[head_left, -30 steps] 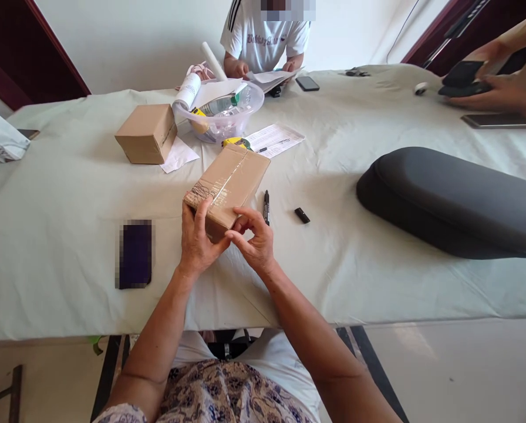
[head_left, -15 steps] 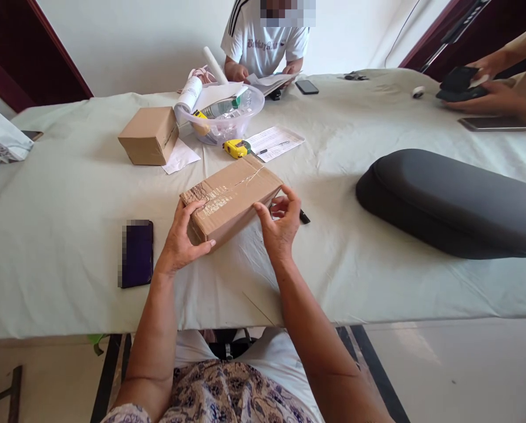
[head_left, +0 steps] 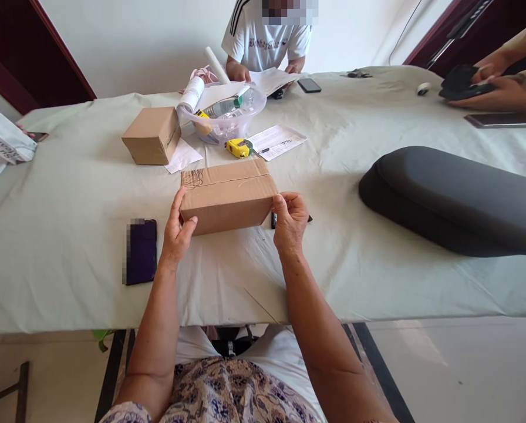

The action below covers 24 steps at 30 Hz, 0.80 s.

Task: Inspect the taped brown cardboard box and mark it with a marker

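A taped brown cardboard box [head_left: 228,197] lies crosswise in front of me on the pale green tablecloth [head_left: 69,194]. My left hand [head_left: 177,229] grips its left end, thumb on the front face. My right hand [head_left: 289,220] clasps its right end with curled fingers. A black marker is mostly hidden behind my right hand. A dark phone [head_left: 141,251] rests flat to the left of my left hand.
A smaller cardboard box [head_left: 151,135], a clear bowl of items [head_left: 225,114], a yellow tape measure [head_left: 239,147] and a printed sheet [head_left: 276,141] lie beyond. A big dark grey case [head_left: 457,197] fills the right. One person sits opposite; another person's hands [head_left: 501,88] hold a black device at far right.
The box was tilted up on its near end with both hands at that end. It has turned to lie crosswise, and my hands have spread to its two ends.
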Available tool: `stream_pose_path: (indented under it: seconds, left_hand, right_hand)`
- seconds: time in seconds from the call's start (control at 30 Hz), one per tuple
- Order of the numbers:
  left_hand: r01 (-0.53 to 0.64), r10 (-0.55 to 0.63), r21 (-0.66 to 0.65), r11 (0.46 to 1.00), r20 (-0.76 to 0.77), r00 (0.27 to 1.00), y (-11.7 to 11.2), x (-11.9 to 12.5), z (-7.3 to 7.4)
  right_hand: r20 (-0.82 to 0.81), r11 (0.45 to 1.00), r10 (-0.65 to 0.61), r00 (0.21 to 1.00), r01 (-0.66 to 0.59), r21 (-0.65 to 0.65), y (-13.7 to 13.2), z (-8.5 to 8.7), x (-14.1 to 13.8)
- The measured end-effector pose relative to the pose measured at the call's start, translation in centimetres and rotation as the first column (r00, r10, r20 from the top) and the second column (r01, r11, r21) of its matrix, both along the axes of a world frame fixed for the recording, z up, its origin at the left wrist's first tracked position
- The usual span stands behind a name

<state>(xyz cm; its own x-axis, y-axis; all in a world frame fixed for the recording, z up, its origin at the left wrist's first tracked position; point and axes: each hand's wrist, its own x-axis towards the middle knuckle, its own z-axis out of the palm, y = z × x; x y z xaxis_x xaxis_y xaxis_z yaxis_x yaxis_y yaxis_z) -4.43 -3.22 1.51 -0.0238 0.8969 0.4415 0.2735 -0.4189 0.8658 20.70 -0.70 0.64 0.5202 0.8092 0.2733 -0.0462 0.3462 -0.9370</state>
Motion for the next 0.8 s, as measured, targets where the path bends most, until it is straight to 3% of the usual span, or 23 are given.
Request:
stream_pose_path:
  seconds: [0.17,0.47,0.6,0.8]
  left_hand:
    - [-0.145,0.144,0.006,0.989,0.075,0.987,0.0,0.9,0.2]
    - [-0.241,0.240,0.076,0.968,0.022,0.971,0.3,1.0,-0.2]
    - [-0.334,0.324,0.130,0.934,0.094,0.941,0.8,0.4,-0.8]
    - [-0.385,0.368,0.084,0.919,0.161,0.916,1.1,-0.1,-1.2]
  right_hand:
    - [0.029,1.000,0.026,0.999,-0.026,-0.004,-0.2,0.0,-0.1]
    - [0.021,0.983,0.152,0.988,-0.149,-0.109,0.4,-0.7,0.1]
    - [0.057,0.964,0.228,0.972,-0.217,-0.154,0.6,-1.4,-0.2]
    - [0.139,0.975,0.156,0.978,-0.129,-0.180,0.3,-1.7,-0.3]
